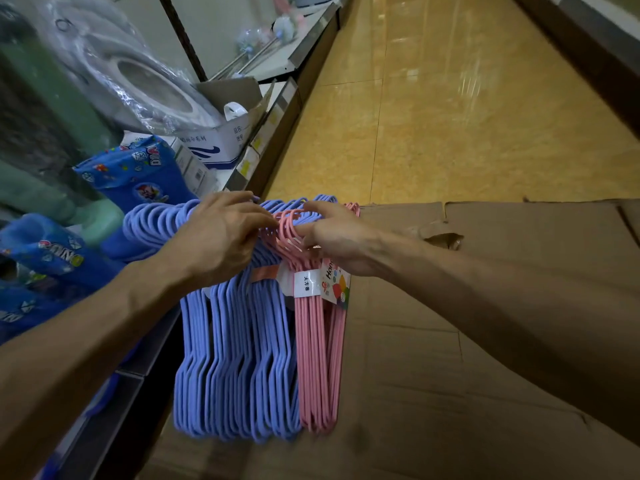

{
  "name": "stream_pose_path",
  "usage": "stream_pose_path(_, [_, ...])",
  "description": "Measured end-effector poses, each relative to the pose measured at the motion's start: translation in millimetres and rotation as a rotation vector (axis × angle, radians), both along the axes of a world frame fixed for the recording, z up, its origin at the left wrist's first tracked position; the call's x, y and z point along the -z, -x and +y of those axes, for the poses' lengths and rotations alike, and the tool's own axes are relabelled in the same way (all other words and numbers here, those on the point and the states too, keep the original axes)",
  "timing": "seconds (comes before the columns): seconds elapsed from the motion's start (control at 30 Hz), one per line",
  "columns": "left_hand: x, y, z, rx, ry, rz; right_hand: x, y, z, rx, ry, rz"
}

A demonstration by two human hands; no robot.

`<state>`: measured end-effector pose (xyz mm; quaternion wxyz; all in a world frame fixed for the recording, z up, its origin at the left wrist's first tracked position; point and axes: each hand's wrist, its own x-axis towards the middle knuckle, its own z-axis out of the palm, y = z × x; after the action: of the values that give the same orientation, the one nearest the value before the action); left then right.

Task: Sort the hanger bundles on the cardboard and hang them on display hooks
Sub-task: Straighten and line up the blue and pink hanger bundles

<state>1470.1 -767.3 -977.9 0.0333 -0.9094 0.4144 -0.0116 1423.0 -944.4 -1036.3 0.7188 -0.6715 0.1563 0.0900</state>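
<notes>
Several bundles of blue hangers (239,358) hang side by side at the centre, with a pink hanger bundle (320,362) at their right end, banded by a white label. My left hand (221,233) rests over the curved tops of the blue hangers. My right hand (332,240) pinches the hook tops of the pink bundle. The display hook itself is hidden under my hands. Flattened cardboard (485,306) lies on the floor to the right and below.
Shelving runs along the left with blue patterned boots (138,171), a white carton (221,140) and a plastic-wrapped item (131,64). A yellow tiled floor (467,116) stretches ahead. A dark shelf base (588,46) stands at the upper right.
</notes>
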Motion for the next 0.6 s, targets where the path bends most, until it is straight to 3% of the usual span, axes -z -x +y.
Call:
stream_pose_path(0.1, [-1.2,1.9,-0.8,0.008,-0.042,-0.008,-1.6,6.9,-12.2,-0.011,-0.095,0.014])
stream_pose_path(0.2, [-5.5,3.4,-8.7,0.041,-0.005,-0.017,-4.7,18.5,-31.5,-0.01,-0.054,0.031])
stream_pose_path(0.4, [-10.5,14.6,-40.8,0.062,0.265,0.023,-17.6,65.6,-91.2,0.011,0.032,0.055])
stream_pose_path(0.6, [5.4,35.1,-78.5,-0.053,0.55,0.404,-23.6,140.3,-154.2,0.059,0.196,0.08])
